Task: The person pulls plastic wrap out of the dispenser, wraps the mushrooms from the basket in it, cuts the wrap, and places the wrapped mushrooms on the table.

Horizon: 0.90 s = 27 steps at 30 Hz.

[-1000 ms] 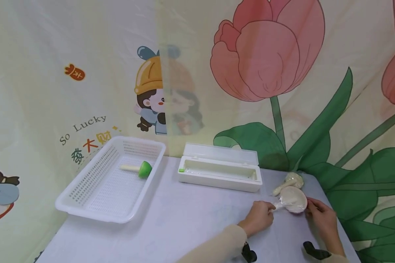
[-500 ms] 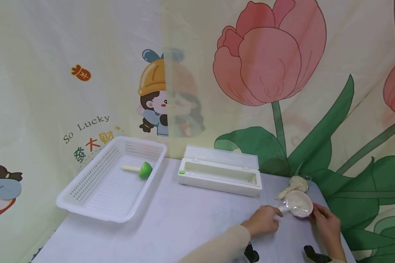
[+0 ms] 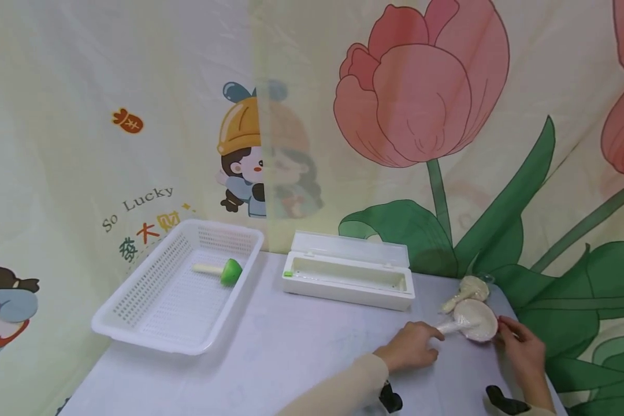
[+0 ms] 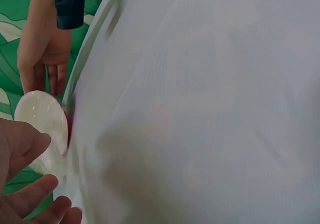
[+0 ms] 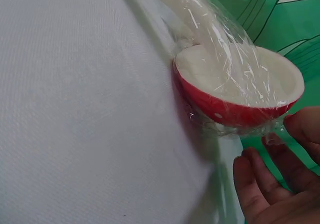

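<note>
A ladle [image 3: 475, 320] with a red bowl, pale inside, is in clear plastic wrap at the table's right side. Its red outside shows best in the right wrist view, where shiny wrap [image 5: 227, 67] covers the handle and part of the bowl. My left hand [image 3: 411, 346] pinches the handle end from the left; in the left wrist view its thumb and fingers are near the pale bowl [image 4: 42, 115]. My right hand [image 3: 522, 349] pinches the wrap at the bowl's rim with thumb and forefinger, other fingers loosely bent. Another wrapped pale ladle [image 3: 468, 292] lies just behind.
A white perforated basket [image 3: 151, 341] at left holds a green-headed ladle [image 3: 230, 272] with a pale handle. A long white box [image 3: 343, 293] stands at the back, its lid [image 3: 351, 248] raised. The table's right edge runs beside my right hand.
The head view has shifted slightly. Both hands stay at the wrapped red ladle. My right hand and the bowl have moved a little to the right, and the bowl's tilt has changed slightly.
</note>
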Tool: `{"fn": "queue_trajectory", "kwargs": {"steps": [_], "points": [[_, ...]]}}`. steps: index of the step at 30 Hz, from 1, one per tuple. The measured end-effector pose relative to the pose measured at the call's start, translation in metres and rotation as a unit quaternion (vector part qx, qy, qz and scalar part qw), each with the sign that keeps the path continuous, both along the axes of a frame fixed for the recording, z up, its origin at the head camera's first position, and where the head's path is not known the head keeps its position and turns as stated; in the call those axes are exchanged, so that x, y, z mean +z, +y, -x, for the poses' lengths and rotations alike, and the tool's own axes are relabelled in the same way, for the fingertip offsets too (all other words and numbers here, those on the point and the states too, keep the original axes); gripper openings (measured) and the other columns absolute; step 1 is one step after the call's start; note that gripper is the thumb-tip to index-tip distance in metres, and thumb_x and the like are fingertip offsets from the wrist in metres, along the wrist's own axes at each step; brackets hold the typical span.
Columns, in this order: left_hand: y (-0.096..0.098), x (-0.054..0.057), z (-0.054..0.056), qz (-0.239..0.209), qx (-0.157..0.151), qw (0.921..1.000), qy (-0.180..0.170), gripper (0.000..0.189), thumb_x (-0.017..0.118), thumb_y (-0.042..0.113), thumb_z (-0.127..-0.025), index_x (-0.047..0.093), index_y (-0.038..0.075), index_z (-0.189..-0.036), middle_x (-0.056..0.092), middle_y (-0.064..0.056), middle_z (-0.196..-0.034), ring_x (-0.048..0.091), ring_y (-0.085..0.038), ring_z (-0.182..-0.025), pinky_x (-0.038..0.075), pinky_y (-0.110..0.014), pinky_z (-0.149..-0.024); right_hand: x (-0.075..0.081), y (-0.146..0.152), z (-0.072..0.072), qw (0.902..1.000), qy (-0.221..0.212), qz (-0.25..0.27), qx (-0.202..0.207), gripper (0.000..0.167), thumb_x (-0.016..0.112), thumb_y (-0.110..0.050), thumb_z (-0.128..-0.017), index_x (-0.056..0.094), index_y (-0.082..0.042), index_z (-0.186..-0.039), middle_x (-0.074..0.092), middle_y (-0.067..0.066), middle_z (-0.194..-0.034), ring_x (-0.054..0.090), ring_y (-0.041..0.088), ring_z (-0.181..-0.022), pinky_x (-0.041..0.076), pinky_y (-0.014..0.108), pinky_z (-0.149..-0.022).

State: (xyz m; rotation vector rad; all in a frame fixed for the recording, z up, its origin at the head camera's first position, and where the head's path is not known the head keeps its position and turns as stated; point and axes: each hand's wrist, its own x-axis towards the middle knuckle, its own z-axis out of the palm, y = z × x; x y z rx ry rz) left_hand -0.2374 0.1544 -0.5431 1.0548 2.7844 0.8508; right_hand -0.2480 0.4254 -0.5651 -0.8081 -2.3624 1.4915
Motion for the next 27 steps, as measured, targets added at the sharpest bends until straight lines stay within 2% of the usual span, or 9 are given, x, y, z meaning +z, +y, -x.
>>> {"fn": "queue_trajectory", "kwargs": {"steps": [3, 6, 9, 13, 19, 21, 24, 26, 27], "points": [[-0.011, 0.003, 0.000, 0.002, -0.005, 0.9998, 0.017, 0.032, 0.071, 0.021, -0.092, 0.074, 0.023, -0.123, 0.073, 0.011, -0.119, 0.063, -0.001, -0.116, 0.048, -0.013, -0.091, 0.006, -0.002, -0.003, 0.9996, 0.004, -0.029, 0.005, 0.041, 0.054, -0.025, -0.106, 0.059, -0.004, -0.141, 0.063, -0.010, -0.109, 0.049, -0.013, -0.082, 0.049, 0.009, -0.065], [-0.024, 0.005, 0.001, 0.002, -0.009, 0.9995, 0.031, 0.032, 0.070, 0.022, -0.094, 0.073, 0.022, -0.125, 0.072, 0.010, -0.123, 0.063, -0.002, -0.118, 0.048, -0.015, -0.094, 0.012, -0.005, -0.005, 0.9973, 0.010, -0.072, 0.013, 0.042, 0.054, -0.027, -0.106, 0.061, -0.004, -0.140, 0.066, 0.000, -0.117, 0.050, -0.010, -0.084, 0.045, 0.008, -0.066], [-0.039, 0.008, 0.002, 0.004, -0.013, 0.9990, 0.042, 0.032, 0.068, 0.023, -0.096, 0.071, 0.021, -0.128, 0.070, 0.008, -0.127, 0.062, -0.005, -0.121, 0.048, -0.017, -0.099, 0.020, -0.008, -0.008, 0.9921, 0.013, -0.120, 0.032, 0.043, 0.052, -0.030, -0.106, 0.061, -0.004, -0.139, 0.064, 0.013, -0.135, 0.060, 0.009, -0.106, 0.043, 0.012, -0.075], [-0.061, 0.017, 0.000, 0.013, -0.016, 0.9981, 0.057, 0.033, 0.067, 0.025, -0.098, 0.069, 0.021, -0.131, 0.068, 0.006, -0.132, 0.060, -0.008, -0.125, 0.047, -0.020, -0.102, 0.030, -0.011, -0.012, 0.9827, 0.023, -0.167, 0.077, 0.047, 0.050, -0.032, -0.106, 0.060, 0.001, -0.138, 0.054, 0.027, -0.147, 0.052, 0.038, -0.126, 0.043, 0.031, -0.086], [-0.097, 0.035, 0.003, 0.028, -0.003, 0.9974, 0.066, 0.034, 0.068, 0.026, -0.099, 0.067, 0.020, -0.132, 0.067, 0.006, -0.133, 0.059, -0.011, -0.125, 0.047, -0.023, -0.104, 0.050, -0.022, -0.012, 0.9579, 0.073, -0.234, 0.149, 0.044, 0.054, -0.029, -0.105, 0.061, 0.003, -0.135, 0.055, 0.039, -0.135, 0.055, 0.046, -0.107, 0.043, 0.039, -0.070], [-0.109, 0.041, 0.005, 0.037, 0.004, 0.9969, 0.069, 0.035, 0.068, 0.025, -0.099, 0.067, 0.020, -0.133, 0.066, 0.005, -0.134, 0.058, -0.013, -0.127, 0.047, -0.026, -0.106, 0.058, -0.030, -0.008, 0.9524, 0.077, -0.235, 0.178, 0.046, 0.054, -0.031, -0.105, 0.059, 0.003, -0.137, 0.051, 0.041, -0.139, 0.053, 0.053, -0.113, 0.048, 0.048, -0.073], [-0.129, 0.047, 0.010, 0.052, 0.015, 0.9954, 0.078, 0.036, 0.068, 0.025, -0.099, 0.066, 0.019, -0.134, 0.067, 0.004, -0.135, 0.059, -0.015, -0.128, 0.048, -0.030, -0.107, 0.067, -0.046, -0.001, 0.9427, 0.076, -0.232, 0.228, 0.049, 0.054, -0.032, -0.106, 0.055, 0.002, -0.141, 0.044, 0.041, -0.146, 0.048, 0.059, -0.122, 0.047, 0.065, -0.085], [-0.143, 0.051, 0.014, 0.059, 0.025, 0.9944, 0.084, 0.037, 0.068, 0.024, -0.099, 0.066, 0.018, -0.135, 0.067, 0.002, -0.135, 0.059, -0.018, -0.128, 0.049, -0.033, -0.107, 0.072, -0.059, 0.003, 0.9337, 0.080, -0.238, 0.255, 0.050, 0.055, -0.033, -0.106, 0.054, 0.002, -0.142, 0.046, 0.040, -0.145, 0.050, 0.059, -0.122, 0.046, 0.068, -0.089], [-0.150, 0.053, 0.016, 0.060, 0.030, 0.9942, 0.084, 0.037, 0.068, 0.024, -0.099, 0.066, 0.018, -0.135, 0.067, 0.002, -0.135, 0.060, -0.019, -0.127, 0.049, -0.034, -0.107, 0.073, -0.065, 0.005, 0.9290, 0.081, -0.242, 0.268, 0.050, 0.055, -0.033, -0.106, 0.053, 0.002, -0.142, 0.048, 0.039, -0.144, 0.054, 0.057, -0.114, 0.048, 0.065, -0.086]]}}
